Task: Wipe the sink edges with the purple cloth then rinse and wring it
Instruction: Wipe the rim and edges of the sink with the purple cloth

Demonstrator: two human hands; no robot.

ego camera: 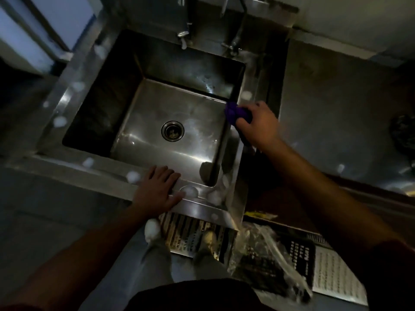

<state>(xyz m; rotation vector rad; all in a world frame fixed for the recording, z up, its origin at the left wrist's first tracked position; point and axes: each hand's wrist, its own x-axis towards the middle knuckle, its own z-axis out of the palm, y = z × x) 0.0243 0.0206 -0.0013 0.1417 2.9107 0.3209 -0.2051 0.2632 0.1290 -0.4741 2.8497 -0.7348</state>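
Note:
A deep steel sink (74,90) fills the middle of the head view, with a round drain (172,131) in its floor. My right hand (258,125) is closed on a bunched purple cloth (236,112) and presses it on the sink's right edge, about halfway along. My left hand (158,189) lies flat, fingers spread, on the front edge and holds nothing. White foam blobs (189,191) dot the front, left and right edges.
Two taps (183,33) hang from the back wall over the basin. A steel counter (336,104) runs to the right with a dark object (403,133) at its far end. Below the front edge are my shoes, a floor grate (190,234) and crumpled plastic (269,250).

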